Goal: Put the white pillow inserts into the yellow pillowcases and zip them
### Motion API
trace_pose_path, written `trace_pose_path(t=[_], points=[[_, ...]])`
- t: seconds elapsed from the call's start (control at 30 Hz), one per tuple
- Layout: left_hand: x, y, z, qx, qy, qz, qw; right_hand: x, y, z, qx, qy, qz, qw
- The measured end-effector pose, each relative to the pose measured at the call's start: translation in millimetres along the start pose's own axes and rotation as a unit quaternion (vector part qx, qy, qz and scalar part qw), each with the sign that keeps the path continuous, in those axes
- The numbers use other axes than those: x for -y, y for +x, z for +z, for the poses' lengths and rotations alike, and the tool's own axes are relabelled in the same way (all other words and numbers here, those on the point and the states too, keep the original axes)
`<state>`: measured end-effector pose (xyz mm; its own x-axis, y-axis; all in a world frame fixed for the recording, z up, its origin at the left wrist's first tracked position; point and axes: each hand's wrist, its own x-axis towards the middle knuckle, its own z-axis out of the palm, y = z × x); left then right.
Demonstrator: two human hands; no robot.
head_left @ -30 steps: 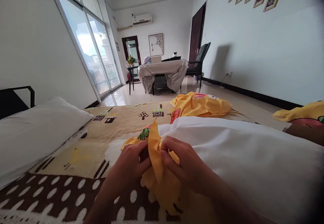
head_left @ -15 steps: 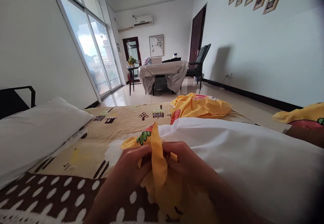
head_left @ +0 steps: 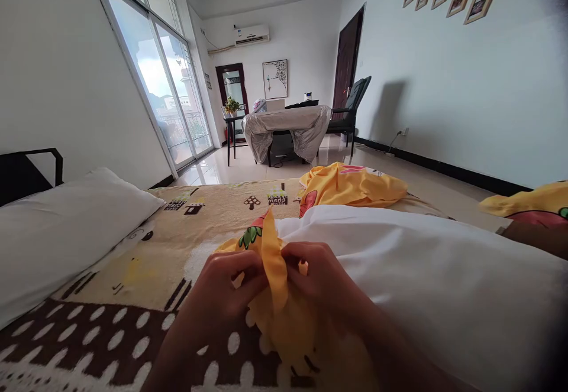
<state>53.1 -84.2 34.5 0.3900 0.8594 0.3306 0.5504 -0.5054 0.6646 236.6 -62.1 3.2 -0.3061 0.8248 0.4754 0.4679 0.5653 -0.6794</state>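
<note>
Bright daylight floods in from the glass doors [head_left: 164,84] on the left, blown out pale at the panes. Sheen on the tiled floor [head_left: 231,170]. A soft shadow of the chair [head_left: 352,111] falls on the right wall. Wide-angle bending at the edges, dark vignette in the right corners. The hands [head_left: 275,285] are close and slightly soft.

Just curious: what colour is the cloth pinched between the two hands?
Yellow cloth, with a red and green print near its top edge; the head view shows it.

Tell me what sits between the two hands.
In the head view, an upright fold of yellow printed fabric stands between the left hand and right hand; both pinch it.
</note>
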Motion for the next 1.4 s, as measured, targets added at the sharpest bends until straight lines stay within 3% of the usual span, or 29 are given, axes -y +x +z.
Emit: trace_pose_path(t=[0.17,0.27,0.37,0.43,0.57,0.67,0.87,1.1,1.27,1.4], points=[[-7,-3,0.1,0.075,-0.019,0.023,0.997,-4,1,2,-0.022,-0.034,0.013,0.999],[-7,-2,4.2,0.158,0.032,0.041,0.986,-3,1,2,-0.040,-0.048,0.011,0.998],[-1,-1,2.9,0.196,0.080,0.067,0.975,-1,0,1,-0.053,-0.044,0.009,0.998],[4,0,-1.7,0.179,0.083,0.067,0.978,0,0,1,-0.052,-0.030,0.004,0.998],[11,7,-10.0,0.075,0.045,0.018,0.996,3,-2,1,-0.039,-0.009,-0.001,0.999],[14,12,-7.9,0.061,0.016,-0.018,0.998,5,-2,2,-0.035,-0.010,0.000,0.999],[16,16,2.2,0.028,0.097,0.030,0.994,6,-2,2,-0.035,-0.014,0.006,0.999],[17,13,-0.1,-0.003,0.123,0.079,0.989,4,-1,3,-0.016,-0.031,-0.023,0.999],[18,14,-1.6,-0.048,0.133,0.072,0.987,14,-8,-2,-0.058,0.009,0.026,0.998],[17,16,0.7,-0.091,0.121,0.065,0.986,26,-17,1,-0.028,-0.038,0.005,0.999]])
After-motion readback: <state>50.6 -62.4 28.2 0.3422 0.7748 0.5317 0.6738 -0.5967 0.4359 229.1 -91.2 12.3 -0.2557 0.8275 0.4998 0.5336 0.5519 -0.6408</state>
